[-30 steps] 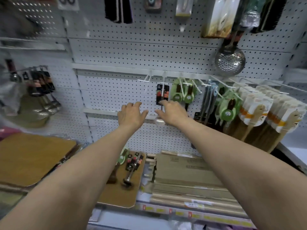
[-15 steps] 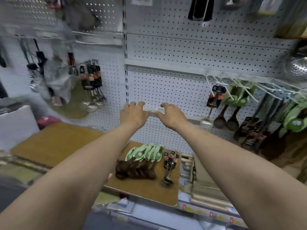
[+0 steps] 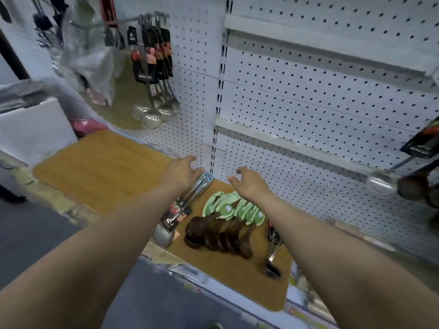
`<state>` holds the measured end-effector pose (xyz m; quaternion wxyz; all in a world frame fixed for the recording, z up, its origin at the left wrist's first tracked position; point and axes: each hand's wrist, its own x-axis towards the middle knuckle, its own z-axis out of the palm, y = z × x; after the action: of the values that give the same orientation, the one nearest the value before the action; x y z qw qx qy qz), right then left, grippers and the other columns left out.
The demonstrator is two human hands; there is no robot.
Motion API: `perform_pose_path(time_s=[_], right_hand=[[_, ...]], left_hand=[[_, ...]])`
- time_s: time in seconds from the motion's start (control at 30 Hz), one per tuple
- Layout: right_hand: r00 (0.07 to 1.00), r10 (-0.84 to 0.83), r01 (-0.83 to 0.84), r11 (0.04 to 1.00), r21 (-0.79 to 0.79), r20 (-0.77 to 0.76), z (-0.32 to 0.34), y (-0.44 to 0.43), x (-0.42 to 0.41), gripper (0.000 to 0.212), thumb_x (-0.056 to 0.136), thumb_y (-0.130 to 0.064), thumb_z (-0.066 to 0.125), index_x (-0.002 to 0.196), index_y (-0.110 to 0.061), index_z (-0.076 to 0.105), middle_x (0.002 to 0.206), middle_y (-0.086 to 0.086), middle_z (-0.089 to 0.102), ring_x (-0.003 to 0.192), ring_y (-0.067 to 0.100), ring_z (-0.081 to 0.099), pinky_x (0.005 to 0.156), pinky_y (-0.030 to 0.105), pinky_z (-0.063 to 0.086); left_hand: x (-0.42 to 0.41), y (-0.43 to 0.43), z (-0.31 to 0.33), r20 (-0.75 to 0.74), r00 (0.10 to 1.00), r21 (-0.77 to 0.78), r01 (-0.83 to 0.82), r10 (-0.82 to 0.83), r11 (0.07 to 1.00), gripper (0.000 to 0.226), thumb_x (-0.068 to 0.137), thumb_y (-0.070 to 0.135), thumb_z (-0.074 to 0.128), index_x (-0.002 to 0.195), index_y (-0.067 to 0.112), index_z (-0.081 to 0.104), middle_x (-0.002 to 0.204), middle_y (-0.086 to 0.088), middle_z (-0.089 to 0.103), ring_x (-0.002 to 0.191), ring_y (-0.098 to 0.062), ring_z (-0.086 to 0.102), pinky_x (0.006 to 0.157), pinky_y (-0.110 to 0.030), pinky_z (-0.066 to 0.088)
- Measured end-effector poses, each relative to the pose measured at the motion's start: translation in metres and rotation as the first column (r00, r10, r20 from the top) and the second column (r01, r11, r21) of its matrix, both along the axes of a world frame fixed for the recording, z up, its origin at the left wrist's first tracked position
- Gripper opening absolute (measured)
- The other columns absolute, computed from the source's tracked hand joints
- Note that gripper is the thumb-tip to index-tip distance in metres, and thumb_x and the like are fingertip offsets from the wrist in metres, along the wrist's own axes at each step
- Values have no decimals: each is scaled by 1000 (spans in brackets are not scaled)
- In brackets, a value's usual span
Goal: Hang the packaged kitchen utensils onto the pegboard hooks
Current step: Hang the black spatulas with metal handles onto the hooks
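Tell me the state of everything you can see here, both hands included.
Left hand: open, holding nothing.
Right hand: open, holding nothing.
Wooden spoons: lying overlapped on the cutting board, not hung.
Packaged ladles: lying on the same board, not hung.
Skimmers: hanging from a hook.

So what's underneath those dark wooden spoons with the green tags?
A light brown board; the dark wooden spoons lie overlapping on it. Whatever sits beneath the board itself is covered.
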<state>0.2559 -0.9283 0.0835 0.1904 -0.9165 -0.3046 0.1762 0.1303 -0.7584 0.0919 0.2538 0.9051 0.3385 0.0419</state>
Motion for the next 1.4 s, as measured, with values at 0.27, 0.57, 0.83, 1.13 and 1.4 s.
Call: perform_pose_path(time_s=[0.27, 0.57, 0.83, 1.13, 1.4], right_hand=[[973, 21, -39, 996, -77, -230, -91, 49, 17, 56, 102, -48, 49, 140, -7, 54, 134, 14, 62, 124, 32, 57, 98, 39, 46], [880, -192, 199, 980, -28, -434, -175, 107, 31, 41, 103, -42, 52, 125, -11, 68, 127, 7, 67, 121, 25, 60, 87, 25, 40], [617, -384, 510, 860, -22, -688, -244, 163, 28, 46, 98, -45, 58, 130, -12, 64, 128, 6, 65, 117, 26, 60, 103, 40, 48], [88, -355, 826, 548, -131, -931, -276, 192, 19, 40, 101, -40, 57, 128, -11, 57, 113, 7, 72, 97, 20, 70, 72, 29, 57], [106, -329, 923, 384, -31, -938, -249, 191, -8, 25, 95, -33, 68, 116, -19, 68, 103, 5, 76, 84, 15, 72, 64, 23, 57]], left_hand=[[2, 51, -100, -120, 989, -246, -119, 91, 962, 52, 95, 44, 58, 136, 13, 52, 122, -18, 65, 106, -35, 62, 90, -44, 53], [43, 98, -181, -203, 975, -377, -167, 95, 911, 49, 99, 39, 55, 138, 10, 53, 136, -15, 59, 122, -34, 56, 100, -37, 45], [75, 132, -240, -199, 979, -514, -137, 37, 847, 43, 99, 44, 52, 129, 15, 62, 124, -14, 64, 114, -31, 60, 101, -45, 48], [99, 129, -259, -240, 971, -648, -173, 16, 742, 43, 102, 41, 47, 130, 9, 55, 116, -6, 61, 110, -24, 57, 99, -34, 44], [80, 141, -250, -193, 976, -563, -195, 102, 803, 45, 98, 49, 51, 117, 10, 65, 110, -5, 68, 100, -24, 63, 90, -36, 50]])
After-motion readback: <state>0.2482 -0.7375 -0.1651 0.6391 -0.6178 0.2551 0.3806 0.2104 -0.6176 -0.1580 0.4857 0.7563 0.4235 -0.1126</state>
